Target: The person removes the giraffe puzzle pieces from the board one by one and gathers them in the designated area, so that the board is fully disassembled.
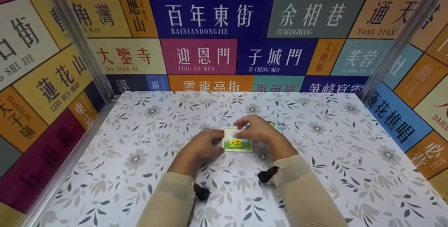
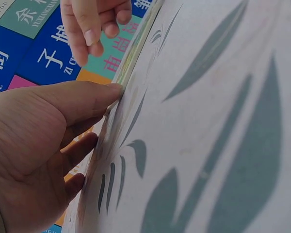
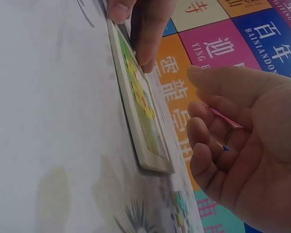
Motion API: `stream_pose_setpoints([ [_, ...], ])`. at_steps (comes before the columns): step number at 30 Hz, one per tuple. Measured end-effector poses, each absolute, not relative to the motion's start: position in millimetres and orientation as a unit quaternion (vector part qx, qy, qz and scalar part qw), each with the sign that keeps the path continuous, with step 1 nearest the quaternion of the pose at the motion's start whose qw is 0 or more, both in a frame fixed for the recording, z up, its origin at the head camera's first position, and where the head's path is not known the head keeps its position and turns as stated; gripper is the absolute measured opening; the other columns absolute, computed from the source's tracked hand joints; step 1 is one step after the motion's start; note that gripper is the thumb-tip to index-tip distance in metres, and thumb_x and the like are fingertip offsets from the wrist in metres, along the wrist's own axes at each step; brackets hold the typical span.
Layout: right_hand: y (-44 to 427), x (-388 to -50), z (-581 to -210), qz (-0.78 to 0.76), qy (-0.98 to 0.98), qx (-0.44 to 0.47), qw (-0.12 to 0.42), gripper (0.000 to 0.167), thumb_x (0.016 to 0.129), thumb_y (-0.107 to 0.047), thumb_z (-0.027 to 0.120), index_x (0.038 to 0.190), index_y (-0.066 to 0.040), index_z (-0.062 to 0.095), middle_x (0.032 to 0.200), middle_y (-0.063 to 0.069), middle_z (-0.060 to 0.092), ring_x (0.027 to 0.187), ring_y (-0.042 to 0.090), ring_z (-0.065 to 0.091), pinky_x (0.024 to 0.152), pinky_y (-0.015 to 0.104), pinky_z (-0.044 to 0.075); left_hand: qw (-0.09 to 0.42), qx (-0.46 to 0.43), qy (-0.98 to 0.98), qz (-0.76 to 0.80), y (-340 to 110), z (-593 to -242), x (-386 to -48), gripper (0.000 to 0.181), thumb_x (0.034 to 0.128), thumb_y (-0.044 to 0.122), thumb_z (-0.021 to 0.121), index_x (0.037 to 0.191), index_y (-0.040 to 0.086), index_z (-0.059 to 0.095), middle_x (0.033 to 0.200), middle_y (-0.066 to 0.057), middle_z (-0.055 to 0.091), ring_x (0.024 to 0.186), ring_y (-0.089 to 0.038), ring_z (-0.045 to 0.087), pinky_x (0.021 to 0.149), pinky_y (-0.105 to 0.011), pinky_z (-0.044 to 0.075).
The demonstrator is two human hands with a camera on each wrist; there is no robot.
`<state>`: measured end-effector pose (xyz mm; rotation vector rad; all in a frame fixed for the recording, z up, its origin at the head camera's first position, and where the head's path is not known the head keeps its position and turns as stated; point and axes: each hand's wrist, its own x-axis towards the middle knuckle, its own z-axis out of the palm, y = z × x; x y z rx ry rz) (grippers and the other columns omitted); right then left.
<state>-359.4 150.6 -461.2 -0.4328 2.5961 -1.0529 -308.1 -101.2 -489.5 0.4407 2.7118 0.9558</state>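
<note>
The fingers of the left hand [image 1: 204,143] bend round the left end of the board [image 1: 237,145], thumb at the near corner and a fingertip at the far one, so the hand appears to hold it lightly by its edges. The right hand [image 1: 258,129] hangs over the board's far right part, its fingers loosely bent, a gap between thumb and forefinger, and no piece shows in its grasp. The board lies flat on the cloth [image 1: 140,193], in the middle of the scene between the hands; a yellow animal [image 1: 236,143] over a green strip fills its near part, while the far left part looks pale and bare. A few coloured pieces [image 1: 281,125] lie beyond the right hand, far and to the right, partly hidden by it. The step in hand seems to be fitting pieces while the board is held steady. To do it well, the left hand should keep light sideways pressure on the rim, clear of the recess, and the right should set each piece flat, match its picture to its neighbours, then press gently. Farther out come the tan sleeves [image 1: 171,199] and, at the far side, a wall [image 1: 210,13] of coloured signs.
</note>
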Motion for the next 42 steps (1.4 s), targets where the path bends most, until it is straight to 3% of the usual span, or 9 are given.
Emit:
stream_pose_setpoints([
  [12,147.4,-359.9,-473.7,-0.382,0.895,-0.128,0.192,0.044,0.089,-0.023,0.087,0.13,-0.016,0.075,0.125,0.004,0.075,0.122,0.026,0.068,0.11,0.046,0.055,0.074,0.201,0.923,0.321,-101.8,-492.4,-308.7,0.062,0.0906,0.024,0.077,0.15,0.015,0.063,0.161,0.0,0.058,0.155,-0.03,0.047,0.132,-0.05,0.033],
  [25,144.3,-355.4,-476.5,-0.368,0.896,-0.114,0.222,0.062,0.086,-0.015,0.09,0.144,-0.016,0.068,0.139,0.005,0.069,0.131,0.026,0.061,0.121,0.047,0.047,0.086,0.191,0.924,0.319,-101.9,-491.7,-307.9,0.061,0.0924,0.024,0.078,0.151,0.016,0.063,0.162,0.0,0.057,0.156,-0.031,0.046,0.133,-0.052,0.032],
  [33,144.0,-353.4,-474.7,-0.364,0.901,-0.088,0.218,0.058,0.084,-0.018,0.092,0.138,-0.017,0.071,0.13,0.005,0.069,0.122,0.024,0.062,0.113,0.045,0.05,0.09,0.184,0.924,0.323,-101.9,-490.0,-307.2,0.061,0.0922,0.024,0.077,0.151,0.017,0.063,0.163,0.001,0.056,0.157,-0.031,0.045,0.133,-0.052,0.031],
  [42,144.6,-356.7,-477.2,-0.358,0.9,-0.136,0.206,0.05,0.084,-0.015,0.09,0.129,-0.012,0.068,0.123,0.007,0.067,0.109,0.023,0.061,0.1,0.04,0.053,0.091,0.178,0.921,0.334,-100.6,-488.1,-303.8,0.064,0.0929,0.023,0.078,0.153,0.015,0.06,0.164,-0.001,0.054,0.157,-0.032,0.044,0.133,-0.052,0.031],
])
